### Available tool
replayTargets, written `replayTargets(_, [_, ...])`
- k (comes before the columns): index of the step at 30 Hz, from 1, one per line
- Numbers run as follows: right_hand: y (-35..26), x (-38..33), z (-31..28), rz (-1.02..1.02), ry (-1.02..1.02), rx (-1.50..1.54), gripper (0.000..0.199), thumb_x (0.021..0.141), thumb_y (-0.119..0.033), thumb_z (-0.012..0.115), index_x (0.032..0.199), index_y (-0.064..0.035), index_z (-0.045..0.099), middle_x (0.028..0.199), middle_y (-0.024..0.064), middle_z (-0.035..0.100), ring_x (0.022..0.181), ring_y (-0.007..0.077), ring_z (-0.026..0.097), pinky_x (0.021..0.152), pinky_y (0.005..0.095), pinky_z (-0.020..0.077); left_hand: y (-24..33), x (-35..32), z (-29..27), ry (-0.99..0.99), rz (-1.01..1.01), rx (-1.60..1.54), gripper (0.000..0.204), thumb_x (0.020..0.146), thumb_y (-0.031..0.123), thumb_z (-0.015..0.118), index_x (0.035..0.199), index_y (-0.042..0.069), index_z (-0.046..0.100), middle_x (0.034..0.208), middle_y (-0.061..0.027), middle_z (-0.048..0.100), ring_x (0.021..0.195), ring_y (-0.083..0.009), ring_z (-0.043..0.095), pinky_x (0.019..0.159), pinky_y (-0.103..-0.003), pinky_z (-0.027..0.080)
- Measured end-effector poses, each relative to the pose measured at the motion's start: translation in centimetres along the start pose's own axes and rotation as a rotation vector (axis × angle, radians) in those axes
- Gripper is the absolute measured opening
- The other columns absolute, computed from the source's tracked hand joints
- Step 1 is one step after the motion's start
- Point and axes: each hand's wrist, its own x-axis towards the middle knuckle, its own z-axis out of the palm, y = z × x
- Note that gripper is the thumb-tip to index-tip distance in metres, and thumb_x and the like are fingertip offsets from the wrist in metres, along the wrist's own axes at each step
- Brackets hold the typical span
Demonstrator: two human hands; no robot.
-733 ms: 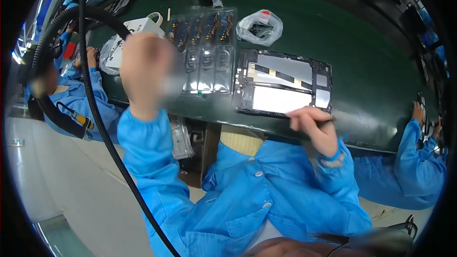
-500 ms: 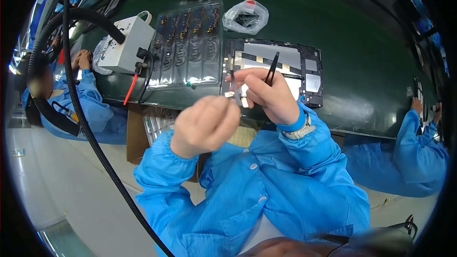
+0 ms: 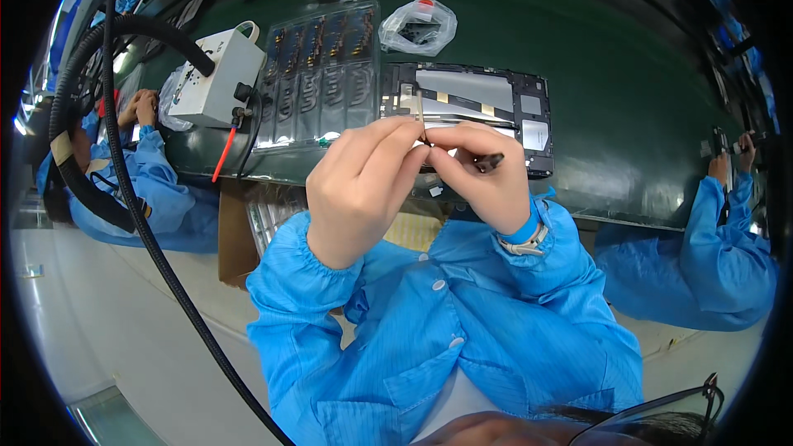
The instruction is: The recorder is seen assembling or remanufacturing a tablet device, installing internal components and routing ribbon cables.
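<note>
Left hand point(image 3: 359, 177) and right hand point(image 3: 487, 172) pinch a slim pale strip point(image 3: 420, 106); the right also holds slim black tweezers point(image 3: 489, 163), seemingly tucked to leave the pinch unhindered. At one o'clock, a flat black-framed silver panel point(image 3: 464, 83) lies on the green worktop point(image 3: 619, 149).

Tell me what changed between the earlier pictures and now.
The left hand moved right, from near the white box to the opened tablet; the right hand, keeping its dark tool, moved left. They now meet at a small thin piece. The tablet, clear tray and plastic bag stayed put.
</note>
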Motion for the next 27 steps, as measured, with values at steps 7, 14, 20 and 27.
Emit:
replayTargets(7, [-0.2,-0.1,0.7,-0.364,0.081,-0.297,0.02,0.069,0.002,0.065,0.089,0.0012,0.062,0.069,0.0126,0.058,0.059,0.0239,0.056,0.051,0.0295,0.0443,0.1,0.2,-0.7,-0.017,0.043,0.024,0.026,0.064,0.003,0.067,0.089,0.002,0.061,0.086,-0.0074,0.062,0.07,-0.0219,0.059,0.059,-0.028,0.048])
replayTargets(14, [0.3,-0.5,2.0,-0.401,0.056,-0.338,0.021,0.067,0.003,0.065,0.088,-0.0005,0.063,0.069,0.0117,0.059,0.06,0.0242,0.058,0.053,0.0299,0.046,-0.5,-1.5,-1.4,0.006,0.079,0.162,0.026,0.059,0.003,0.065,0.085,0.003,0.061,0.084,-0.0062,0.062,0.067,-0.0185,0.058,0.057,-0.027,0.048])
replayTargets(20, [2.6,-1.9,2.9,-0.178,-0.133,-0.252,0.017,0.069,0.002,0.064,0.085,-0.0019,0.065,0.069,0.0095,0.059,0.056,0.0172,0.056,0.049,0.0249,0.0421,-3.6,-8.5,-7.0,0.314,-0.547,0.488,0.012,0.068,-0.006,0.061,0.079,0.0,0.061,0.075,-0.0097,0.061,0.061,-0.0204,0.057,0.056,-0.027,0.046])
replayTargets(27, [4.7,-2.3,3.3,-0.088,-0.255,-0.199,0.015,0.07,0.002,0.064,0.084,-0.0007,0.064,0.064,0.005,0.056,0.048,0.0072,0.045,0.043,0.0214,0.0331,-8.9,-24.8,-9.2,0.097,-1.184,0.917,0.016,0.08,0.016,0.055,0.09,0.008,0.065,0.085,-0.0127,0.063,0.077,-0.0309,0.06,0.066,-0.04,0.048])
